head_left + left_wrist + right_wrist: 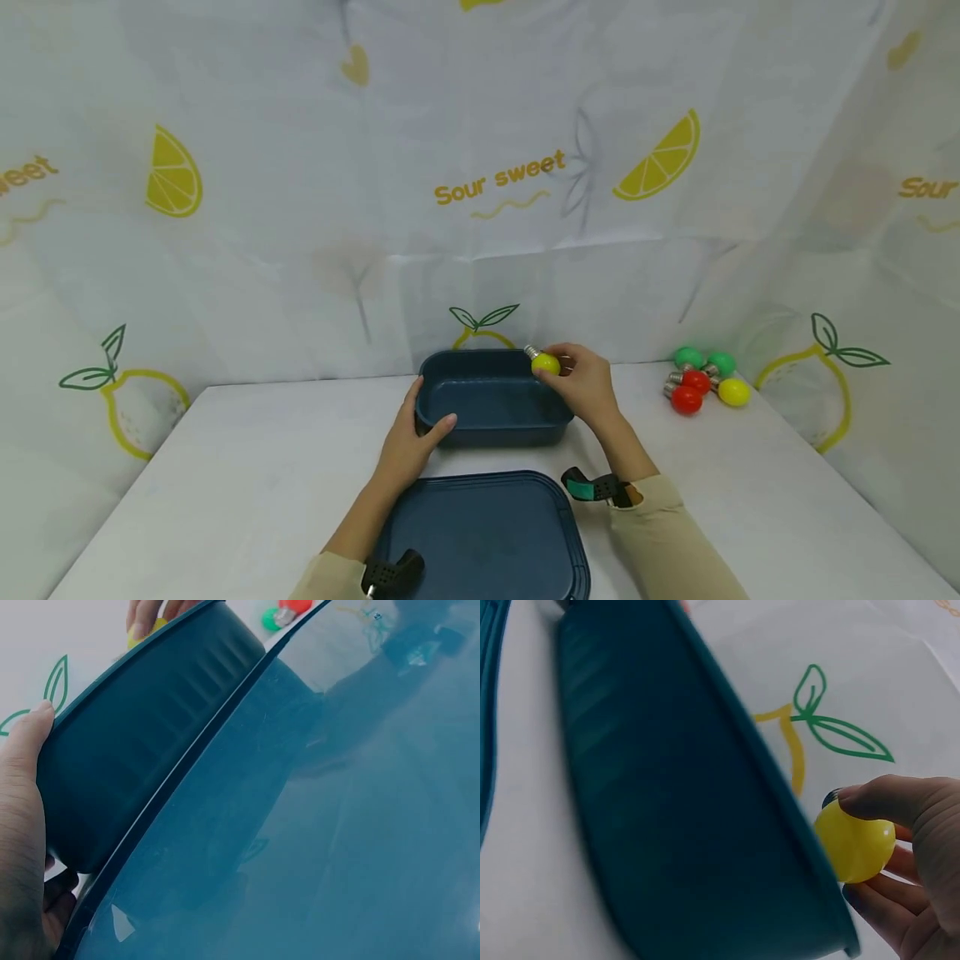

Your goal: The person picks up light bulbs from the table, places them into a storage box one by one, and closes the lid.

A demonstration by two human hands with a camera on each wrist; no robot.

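Note:
My right hand [581, 379] pinches a yellow light bulb [545, 362] between thumb and fingers, over the right end of an open dark blue plastic box [487, 436]. The bulb's silver screw base points up and to the left in the head view. In the right wrist view, the round yellow bulb [855, 844] shows beside the box rim, its base mostly hidden by the thumb. My left hand [408, 442] holds the box by its left front corner, thumb at the rim and fingers along the outer side. The box's inside floor looks bare in the head view.
A flat dark blue lid [483, 533] lies in front of the box, under my forearms. Several bulbs form a cluster at the back right: green bulbs [722, 363], red bulbs [686, 400] and a yellow one [733, 392]. A lemon-printed white curtain [300, 208] hangs behind the white table.

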